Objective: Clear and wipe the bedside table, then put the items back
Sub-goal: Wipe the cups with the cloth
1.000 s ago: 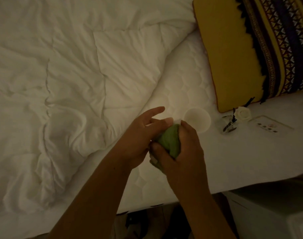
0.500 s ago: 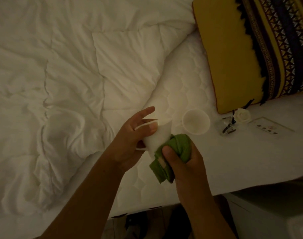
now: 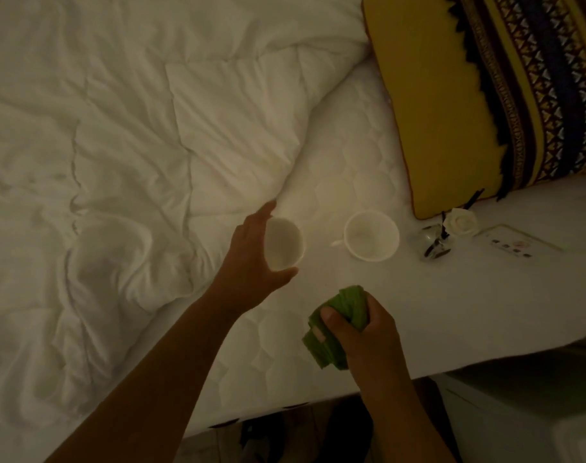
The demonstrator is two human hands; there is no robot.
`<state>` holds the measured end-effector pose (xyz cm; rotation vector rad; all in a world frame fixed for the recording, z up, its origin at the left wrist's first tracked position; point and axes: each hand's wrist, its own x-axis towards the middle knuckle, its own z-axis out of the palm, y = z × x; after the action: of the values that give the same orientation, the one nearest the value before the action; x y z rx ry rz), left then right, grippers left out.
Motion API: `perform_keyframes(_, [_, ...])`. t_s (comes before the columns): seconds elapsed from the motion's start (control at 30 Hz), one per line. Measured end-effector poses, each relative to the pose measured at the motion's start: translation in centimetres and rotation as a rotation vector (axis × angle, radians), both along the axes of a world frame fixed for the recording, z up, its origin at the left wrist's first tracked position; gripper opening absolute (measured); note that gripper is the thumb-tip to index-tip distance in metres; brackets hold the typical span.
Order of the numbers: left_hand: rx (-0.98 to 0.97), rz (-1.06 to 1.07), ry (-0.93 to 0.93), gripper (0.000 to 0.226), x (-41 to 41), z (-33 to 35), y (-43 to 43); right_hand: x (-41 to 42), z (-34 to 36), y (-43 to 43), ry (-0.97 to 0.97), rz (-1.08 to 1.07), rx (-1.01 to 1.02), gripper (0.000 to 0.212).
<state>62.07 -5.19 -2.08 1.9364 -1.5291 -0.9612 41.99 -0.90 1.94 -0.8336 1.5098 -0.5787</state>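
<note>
1. Two white cups sit on the bed [image 3: 335, 182]: your left hand [image 3: 251, 262] wraps its fingers round one cup [image 3: 283, 243].
2. The second cup [image 3: 371, 238] stands just beside it.
3. Your right hand [image 3: 368, 332] clenches the green cloth [image 3: 335, 325].

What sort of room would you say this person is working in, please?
Most likely a bedroom: a rumpled white duvet lies over a quilted mattress, with a yellow patterned pillow at its head.

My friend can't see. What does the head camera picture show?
A person's left hand holds a white cup over a white bed, while the right hand grips a bunched green cloth. Nearby lie a second white cup, a small glass vase with a white rose, and a yellow patterned pillow.
</note>
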Motion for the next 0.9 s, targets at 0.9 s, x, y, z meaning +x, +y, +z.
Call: perform_keyframes(0.9, [0.004, -0.364, -0.237, 0.119, -12.0, 0.1, -5.8, -7.5, -0.1, -0.5, -0.008, -0.132, -0.054, 0.024])
